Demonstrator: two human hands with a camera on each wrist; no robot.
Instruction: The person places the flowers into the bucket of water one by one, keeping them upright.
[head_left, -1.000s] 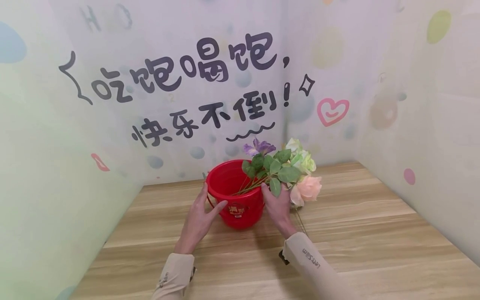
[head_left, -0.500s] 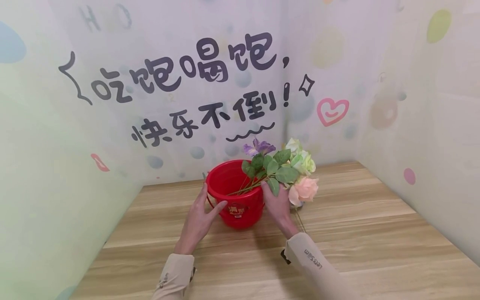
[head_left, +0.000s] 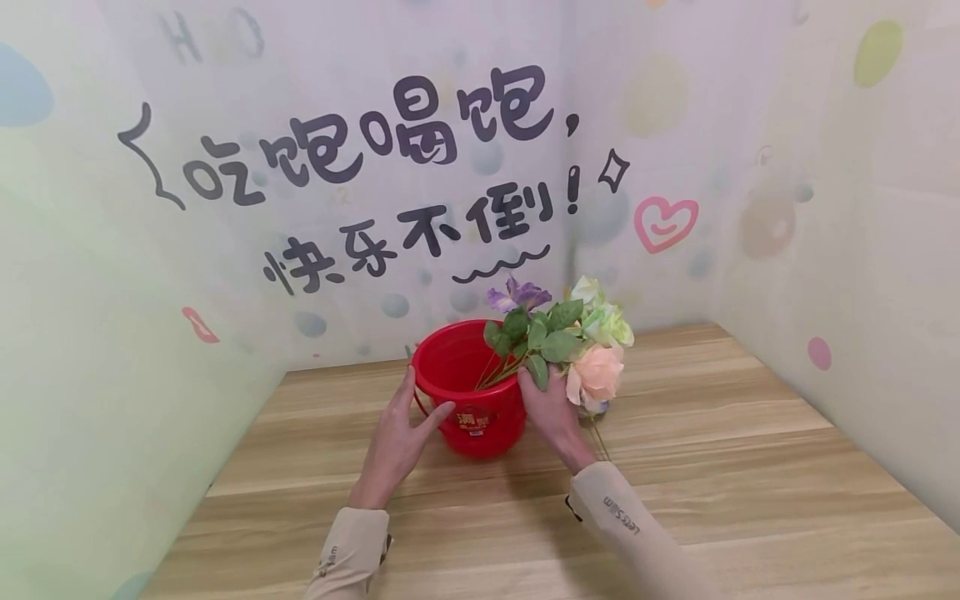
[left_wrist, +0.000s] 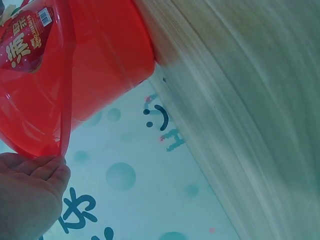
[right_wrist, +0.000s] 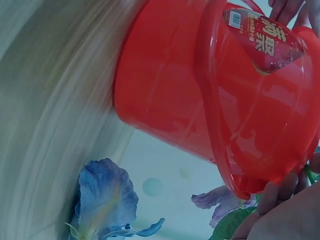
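A red plastic bucket [head_left: 480,429] stands upright on the wooden table, its handle hanging down. My left hand [head_left: 397,437] holds its left side at the rim, thumb towards the front; in the left wrist view the fingers bend at the handle's end. Opposite, my right hand [head_left: 553,408] grips the right rim, partly hidden by leaves. Stems of artificial flowers lean out of the bucket over that hand: a purple flower [head_left: 517,293], pale green-white roses [head_left: 609,323] and a pink rose [head_left: 597,373]. Whether the right fingers also touch a stem I cannot tell.
A blue flower [right_wrist: 105,200] lies on the table just right of the bucket, mostly hidden in the head view. The wooden tabletop [head_left: 712,467] meets a printed back wall [head_left: 360,325] with dark lettering, and side walls stand left and right.
The pink rose has shifted left and slightly down towards the bucket, and the leaves by the right hand with it. My right hand moved a little left; the left hand and bucket stayed put.
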